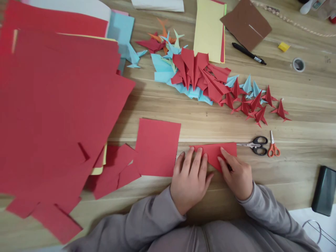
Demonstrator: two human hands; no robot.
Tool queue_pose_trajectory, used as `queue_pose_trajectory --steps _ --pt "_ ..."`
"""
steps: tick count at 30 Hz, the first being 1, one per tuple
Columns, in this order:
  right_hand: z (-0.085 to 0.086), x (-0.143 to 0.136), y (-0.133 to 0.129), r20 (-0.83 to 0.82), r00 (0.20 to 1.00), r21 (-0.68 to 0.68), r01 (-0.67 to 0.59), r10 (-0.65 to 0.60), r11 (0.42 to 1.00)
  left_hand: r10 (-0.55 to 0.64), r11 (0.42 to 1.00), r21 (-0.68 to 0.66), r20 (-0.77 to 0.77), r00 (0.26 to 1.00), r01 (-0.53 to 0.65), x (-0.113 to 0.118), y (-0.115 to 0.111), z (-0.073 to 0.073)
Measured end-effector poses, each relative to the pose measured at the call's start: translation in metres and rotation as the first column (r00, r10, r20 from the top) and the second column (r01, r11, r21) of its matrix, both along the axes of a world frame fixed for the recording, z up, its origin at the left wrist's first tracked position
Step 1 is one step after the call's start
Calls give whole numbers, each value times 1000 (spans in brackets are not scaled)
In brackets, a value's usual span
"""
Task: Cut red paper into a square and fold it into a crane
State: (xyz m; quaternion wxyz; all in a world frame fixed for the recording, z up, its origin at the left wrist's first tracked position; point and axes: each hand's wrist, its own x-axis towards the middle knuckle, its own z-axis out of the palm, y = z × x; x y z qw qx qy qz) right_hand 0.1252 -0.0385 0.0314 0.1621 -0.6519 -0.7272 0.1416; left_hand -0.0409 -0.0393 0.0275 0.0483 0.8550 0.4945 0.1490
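A folded piece of red paper (213, 151) lies on the wooden table in front of me, with a straight upper edge and a pointed lower part. My left hand (189, 178) rests on its left end, fingers stretched out and flat. On its right part, my right hand (236, 175) presses the paper with index finger and thumb close together, the other fingers curled under. Just left of my left hand lies a flat red paper square (158, 147), partly touched by its edge. Black-handled scissors (258, 145) lie right of the folded paper, blades pointing at it.
Large red sheets (60, 105) pile up at the left, with red scraps (115, 171) below. Folded red paper planes (194, 68) and small red folded figures (258, 103) lie beyond my hands. Orange scissors (273, 148), a black pen (249, 53) and a dark phone-like object (324, 190) are rightward.
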Motion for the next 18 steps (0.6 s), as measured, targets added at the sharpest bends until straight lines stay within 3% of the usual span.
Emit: queue_pose_trajectory --steps 7,11,14,18 --pt "3 -1 4 118 992 86 -46 35 995 6 1000 -4 -14 1000 -6 1 0 0" --pt "7 1 10 276 949 163 -204 154 965 11 1000 -16 -25 1000 -11 2 -1 0" --pt "10 2 12 321 920 148 -283 224 948 14 1000 -27 -27 1000 -15 2 -2 -1" --pt "11 1 12 347 912 117 -275 221 954 20 999 -43 -34 999 -21 2 -2 -1"
